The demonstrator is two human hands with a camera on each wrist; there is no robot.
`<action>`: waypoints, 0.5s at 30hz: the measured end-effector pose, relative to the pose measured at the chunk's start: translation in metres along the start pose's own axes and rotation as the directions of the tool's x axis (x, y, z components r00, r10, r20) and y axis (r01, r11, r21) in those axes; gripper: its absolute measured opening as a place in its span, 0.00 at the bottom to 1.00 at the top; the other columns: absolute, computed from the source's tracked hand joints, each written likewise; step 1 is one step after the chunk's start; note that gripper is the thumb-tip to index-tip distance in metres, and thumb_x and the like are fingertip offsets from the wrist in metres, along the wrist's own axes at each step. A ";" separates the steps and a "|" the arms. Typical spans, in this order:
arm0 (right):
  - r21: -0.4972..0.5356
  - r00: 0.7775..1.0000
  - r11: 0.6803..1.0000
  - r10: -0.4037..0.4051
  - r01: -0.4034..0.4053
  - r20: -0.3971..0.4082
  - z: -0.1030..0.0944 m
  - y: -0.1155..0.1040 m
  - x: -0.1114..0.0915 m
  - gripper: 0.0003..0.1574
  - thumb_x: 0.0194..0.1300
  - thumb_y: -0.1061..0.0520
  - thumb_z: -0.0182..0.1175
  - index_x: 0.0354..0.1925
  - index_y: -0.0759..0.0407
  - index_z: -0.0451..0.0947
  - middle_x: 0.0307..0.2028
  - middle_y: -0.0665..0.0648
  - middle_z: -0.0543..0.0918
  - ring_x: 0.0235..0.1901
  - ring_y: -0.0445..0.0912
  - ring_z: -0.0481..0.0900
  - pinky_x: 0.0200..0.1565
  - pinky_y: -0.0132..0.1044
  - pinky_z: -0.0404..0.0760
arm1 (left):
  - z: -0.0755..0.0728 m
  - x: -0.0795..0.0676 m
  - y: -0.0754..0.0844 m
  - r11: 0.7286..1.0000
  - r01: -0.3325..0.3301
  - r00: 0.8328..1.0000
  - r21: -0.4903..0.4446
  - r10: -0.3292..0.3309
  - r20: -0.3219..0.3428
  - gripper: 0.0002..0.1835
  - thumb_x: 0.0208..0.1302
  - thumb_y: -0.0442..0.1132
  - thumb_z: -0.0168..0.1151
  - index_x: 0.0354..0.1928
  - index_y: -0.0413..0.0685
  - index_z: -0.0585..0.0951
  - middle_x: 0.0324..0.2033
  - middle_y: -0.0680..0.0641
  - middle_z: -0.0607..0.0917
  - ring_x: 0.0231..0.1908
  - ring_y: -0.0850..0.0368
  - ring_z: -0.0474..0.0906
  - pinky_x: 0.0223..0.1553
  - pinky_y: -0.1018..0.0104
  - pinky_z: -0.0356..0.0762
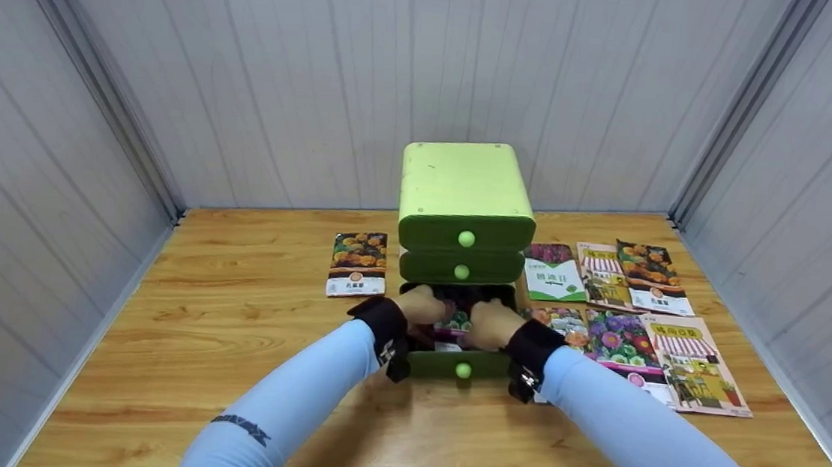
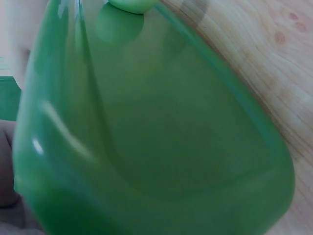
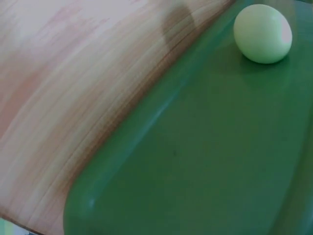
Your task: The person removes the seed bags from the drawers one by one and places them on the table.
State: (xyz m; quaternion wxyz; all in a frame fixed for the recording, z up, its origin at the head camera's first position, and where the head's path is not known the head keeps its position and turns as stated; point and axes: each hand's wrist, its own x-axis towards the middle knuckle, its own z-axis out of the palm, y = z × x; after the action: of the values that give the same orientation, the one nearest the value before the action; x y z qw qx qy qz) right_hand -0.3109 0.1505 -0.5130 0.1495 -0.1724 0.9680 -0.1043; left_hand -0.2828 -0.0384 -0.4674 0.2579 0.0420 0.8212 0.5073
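Note:
A small green drawer cabinet (image 1: 466, 178) stands against the back wall, its bottom drawer (image 1: 427, 364) pulled out. Both hands reach down into that drawer. Between them lies a seed packet (image 1: 459, 320) with flowers and a pink band. My left hand (image 1: 425, 306) holds the packet at its left side, and my right hand (image 1: 492, 324) grips the right side; the fingertips are mostly hidden in the drawer. Up close, the left wrist view shows the green drawer front (image 2: 186, 117). Its round pale-green knob (image 3: 262, 34) appears in the right wrist view.
Left of the cabinet lies one orange-flower seed packet (image 1: 357, 264). Several more packets lie in two rows at the right, among them a white-and-green one (image 1: 554, 276) and a purple-flower one (image 1: 624, 346). Two upper drawers (image 1: 432, 266) are closed. White panel walls (image 1: 288, 64) enclose the wooden table (image 1: 226, 337).

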 end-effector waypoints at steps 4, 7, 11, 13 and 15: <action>-0.002 1.000 1.000 0.010 -0.010 0.009 -0.002 -0.004 -0.003 0.25 0.71 0.46 0.66 0.42 0.69 0.87 0.57 0.73 0.86 0.60 0.68 0.78 0.62 0.62 0.81 | 0.000 0.003 0.002 1.000 0.016 1.000 -0.007 -0.016 0.014 0.15 0.78 0.36 0.52 0.58 0.32 0.73 0.57 0.38 0.76 0.41 0.50 0.81 0.51 0.53 0.91; 0.008 0.999 1.000 0.023 -0.023 0.024 -0.006 -0.008 -0.009 0.25 0.72 0.46 0.64 0.44 0.70 0.87 0.58 0.72 0.85 0.61 0.68 0.78 0.63 0.61 0.80 | 0.002 0.005 0.002 1.000 0.021 1.000 0.017 -0.021 0.013 0.21 0.80 0.36 0.50 0.67 0.29 0.71 0.61 0.38 0.75 0.42 0.51 0.80 0.51 0.55 0.90; 0.047 0.999 0.999 0.013 -0.015 0.042 -0.011 -0.011 -0.015 0.26 0.76 0.45 0.62 0.45 0.69 0.86 0.61 0.73 0.84 0.66 0.70 0.75 0.64 0.61 0.79 | 0.004 0.007 0.001 0.999 0.021 0.999 0.032 -0.022 0.034 0.19 0.84 0.37 0.46 0.66 0.31 0.73 0.53 0.42 0.78 0.42 0.52 0.82 0.53 0.55 0.90; 0.063 0.999 0.998 0.003 -0.006 0.047 -0.012 -0.011 -0.017 0.25 0.77 0.46 0.61 0.45 0.69 0.86 0.62 0.73 0.83 0.68 0.71 0.74 0.64 0.61 0.79 | 0.006 0.007 0.001 0.999 0.021 0.999 0.031 -0.022 0.039 0.20 0.85 0.37 0.45 0.67 0.31 0.73 0.52 0.42 0.79 0.43 0.52 0.83 0.53 0.55 0.90; 0.067 0.999 0.998 -0.004 0.001 0.046 -0.013 -0.011 -0.020 0.25 0.77 0.47 0.60 0.46 0.69 0.86 0.63 0.73 0.83 0.68 0.71 0.74 0.64 0.61 0.79 | 0.007 0.008 0.001 0.999 0.017 0.999 0.030 -0.018 0.034 0.22 0.85 0.35 0.45 0.71 0.30 0.72 0.55 0.42 0.79 0.43 0.51 0.83 0.52 0.56 0.89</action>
State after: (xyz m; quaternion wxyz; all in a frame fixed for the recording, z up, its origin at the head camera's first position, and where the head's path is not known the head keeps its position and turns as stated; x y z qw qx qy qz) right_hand -0.2940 0.1490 -0.4933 0.1773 -0.1708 0.9601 -0.1330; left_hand -0.2864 -0.0295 -0.4715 0.2758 0.0472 0.8245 0.4919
